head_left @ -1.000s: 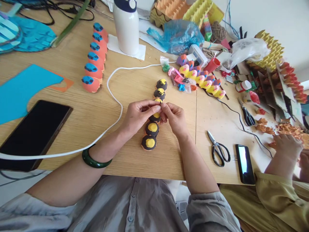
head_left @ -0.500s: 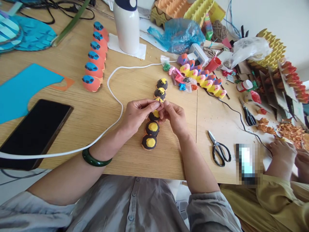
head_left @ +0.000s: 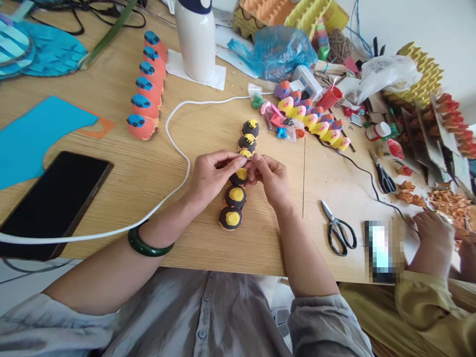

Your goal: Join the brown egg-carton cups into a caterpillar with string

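Observation:
A row of egg-carton cups (head_left: pixel 235 197), covered in black with yellow spots, lies lengthwise in front of me. The two far cups carry small black marks on their yellow. Over the middle of the row, my left hand (head_left: pixel 214 176) pinches thumb and forefinger together. My right hand (head_left: pixel 270 177) is closed the same way, its fingertips meeting the left ones above the third cup. Whatever is between the fingertips is too small and hidden to make out. A dark green bangle (head_left: pixel 150 243) circles my left wrist.
Left lie a phone (head_left: pixel 55 203), blue sheet (head_left: pixel 40 134) and orange cup row (head_left: pixel 143 116); a white cable (head_left: pixel 174 148) loops past my left hand. Scissors (head_left: pixel 336 230) rest to the right, near another person's hand (head_left: pixel 435 238). A white bottle (head_left: pixel 196 44) and pink-yellow cups (head_left: pixel 310 121) stand behind.
My hands stay at the third cup, fingertips shifting only slightly. The dark bit that showed between them is less visible. At the right, the other person's hands have moved a little.

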The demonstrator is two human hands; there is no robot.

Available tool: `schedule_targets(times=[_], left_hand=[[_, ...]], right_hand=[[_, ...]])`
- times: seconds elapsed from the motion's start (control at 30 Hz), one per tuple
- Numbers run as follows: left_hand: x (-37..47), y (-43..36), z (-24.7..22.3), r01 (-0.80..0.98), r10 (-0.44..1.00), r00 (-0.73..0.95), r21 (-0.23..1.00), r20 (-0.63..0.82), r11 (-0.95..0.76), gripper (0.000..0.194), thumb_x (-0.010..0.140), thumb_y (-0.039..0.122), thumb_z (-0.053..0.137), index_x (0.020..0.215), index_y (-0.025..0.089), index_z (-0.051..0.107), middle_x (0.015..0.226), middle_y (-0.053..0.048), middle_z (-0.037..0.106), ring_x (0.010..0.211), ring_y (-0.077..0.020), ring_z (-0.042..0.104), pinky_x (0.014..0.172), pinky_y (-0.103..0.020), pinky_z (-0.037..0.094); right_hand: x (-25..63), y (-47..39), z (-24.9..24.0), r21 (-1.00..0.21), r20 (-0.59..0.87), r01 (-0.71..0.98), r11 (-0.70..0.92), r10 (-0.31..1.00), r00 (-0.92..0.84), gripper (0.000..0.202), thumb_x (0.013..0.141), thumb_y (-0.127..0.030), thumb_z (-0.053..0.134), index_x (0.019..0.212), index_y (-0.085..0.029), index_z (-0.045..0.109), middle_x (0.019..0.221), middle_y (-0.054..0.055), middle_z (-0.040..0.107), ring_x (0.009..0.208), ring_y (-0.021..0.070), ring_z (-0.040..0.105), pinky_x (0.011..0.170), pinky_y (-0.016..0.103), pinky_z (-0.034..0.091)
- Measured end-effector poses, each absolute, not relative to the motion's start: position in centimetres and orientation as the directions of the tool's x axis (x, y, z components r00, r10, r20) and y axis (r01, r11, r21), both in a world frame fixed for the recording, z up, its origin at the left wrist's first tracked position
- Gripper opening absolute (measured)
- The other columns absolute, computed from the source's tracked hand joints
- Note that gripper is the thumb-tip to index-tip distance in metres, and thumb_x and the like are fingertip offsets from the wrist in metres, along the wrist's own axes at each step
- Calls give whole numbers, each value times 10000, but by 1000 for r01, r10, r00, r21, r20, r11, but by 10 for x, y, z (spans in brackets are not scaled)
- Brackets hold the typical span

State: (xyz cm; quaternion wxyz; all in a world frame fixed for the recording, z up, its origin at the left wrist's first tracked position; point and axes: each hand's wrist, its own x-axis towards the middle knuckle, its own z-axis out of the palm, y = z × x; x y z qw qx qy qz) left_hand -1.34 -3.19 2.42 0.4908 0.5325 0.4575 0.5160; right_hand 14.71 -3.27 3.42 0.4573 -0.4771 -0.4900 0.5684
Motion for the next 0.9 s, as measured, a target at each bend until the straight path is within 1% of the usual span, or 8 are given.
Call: schedule_targets(times=[0.1, 0.23, 0.4, 0.5, 0.6, 0.73, 0.8, 0.9], left_hand=[[-15, -32, 22, 118, 972, 47, 965, 230, -234, 229, 882, 416, 744, 879, 204, 828, 866, -36, 795, 757, -156, 658, 693, -279, 503], [-16, -31, 21, 217, 946, 64, 920, 319, -325, 179, 906, 342, 713, 870, 212, 831, 810, -23, 776, 692, -141, 627, 644, -276, 472], [-17, -30, 21, 238, 941, 52, 911, 334, -337, 148, 900, 314, 728, 887, 207, 829, 812, -19, 773, 657, -126, 604, 624, -269, 462], [-17, -30, 21, 224, 947, 43, 920, 319, -320, 137, 900, 302, 732, 897, 207, 830, 833, -20, 781, 673, -127, 617, 636, -265, 470], [-17, -31, 22, 252, 933, 53, 899, 357, -359, 127, 898, 300, 740, 897, 211, 831, 815, -16, 770, 663, -122, 605, 630, -262, 463], [-17, -31, 24, 302, 911, 60, 862, 408, -406, 125, 899, 306, 746, 887, 213, 830, 755, -6, 734, 624, -113, 563, 608, -261, 447], [-17, -31, 24, 309, 913, 68, 861, 403, -403, 131, 908, 298, 729, 894, 215, 830, 763, -8, 737, 638, -117, 574, 617, -263, 453], [-17, -31, 24, 295, 922, 71, 874, 382, -385, 146, 915, 294, 710, 912, 218, 834, 791, -17, 754, 680, -132, 611, 633, -270, 466]], right_hand=[[147, -32, 34, -995, -86, -34, -91, 989, -116, 588, 861, -766, 613, 734, -194, 668, 551, -51, 563, 470, 73, 535, 506, 215, 493], [146, -33, 35, -998, -50, -17, -52, 993, -107, 538, 862, -715, 664, 730, -193, 670, 550, -52, 567, 473, 72, 531, 498, 214, 477], [146, -35, 36, -999, 10, 31, 14, 994, -105, 525, 860, -702, 678, 722, -195, 671, 586, -43, 596, 507, 73, 544, 518, 218, 493], [146, -35, 36, -998, 7, 56, 13, 994, -105, 573, 864, -743, 631, 711, -192, 662, 571, -43, 582, 502, 72, 533, 515, 220, 489], [145, -34, 35, -998, -3, 58, 4, 993, -116, 602, 862, -766, 607, 702, -187, 661, 550, -45, 564, 490, 68, 514, 507, 218, 479], [145, -33, 33, -999, 0, 51, 6, 993, -114, 532, 826, -711, 708, 736, -187, 680, 575, -46, 595, 504, 67, 528, 502, 208, 478], [146, -32, 32, -999, -1, 37, 3, 994, -109, 507, 801, -690, 750, 756, -189, 685, 581, -49, 606, 501, 68, 532, 494, 205, 478], [147, -31, 31, -999, -12, 33, -9, 994, -110, 511, 800, -695, 747, 751, -192, 674, 587, -48, 612, 495, 69, 538, 491, 208, 486]])
